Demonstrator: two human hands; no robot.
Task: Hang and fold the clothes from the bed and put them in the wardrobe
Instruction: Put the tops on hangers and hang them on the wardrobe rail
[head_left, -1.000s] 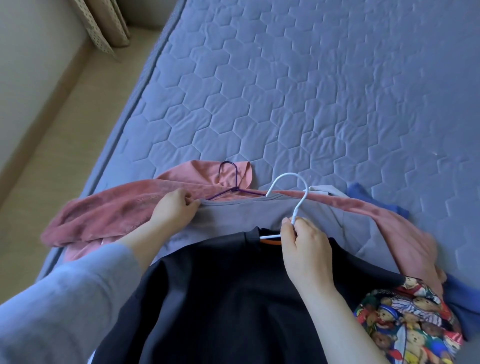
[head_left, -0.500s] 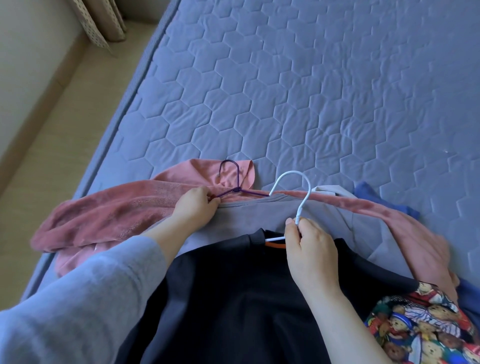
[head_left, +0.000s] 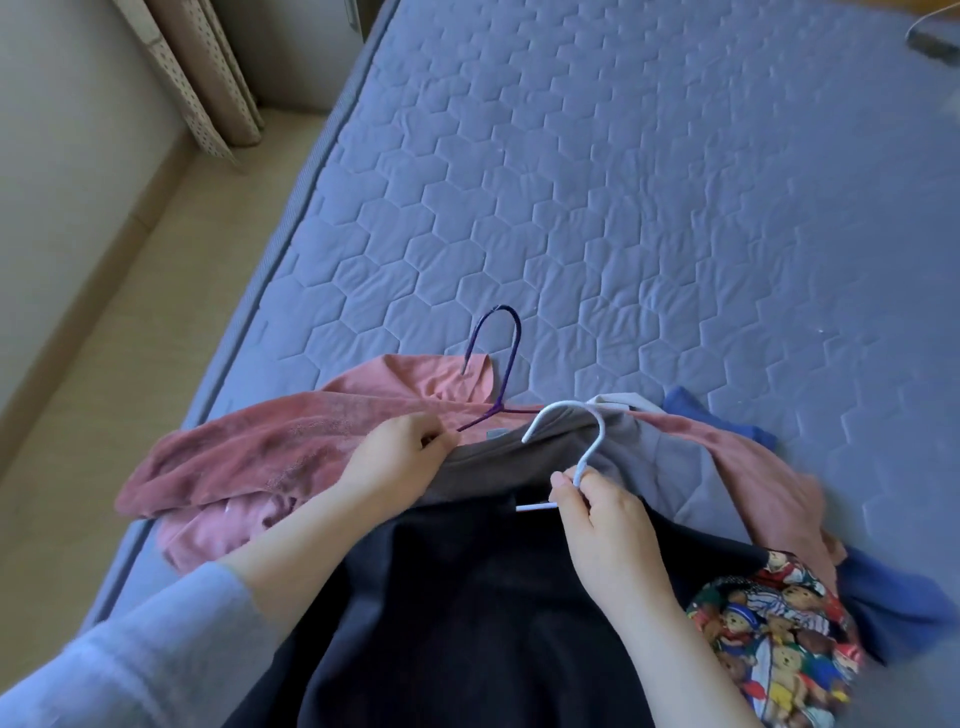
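Two hangers on the clothes pile at the bed's (head_left: 623, 208) near edge: white hanger (head_left: 582, 447) neck pinched by right hand (head_left: 608, 530) over dark top (head_left: 467, 613); left hand (head_left: 400, 457) closed on grey shirt (head_left: 519, 462) collar, touching purple hanger (head_left: 498, 364) on pink garment (head_left: 291, 457).

Both hands forward, left (head_left: 396, 451) and right (head_left: 602, 512), fingers pinched closed.
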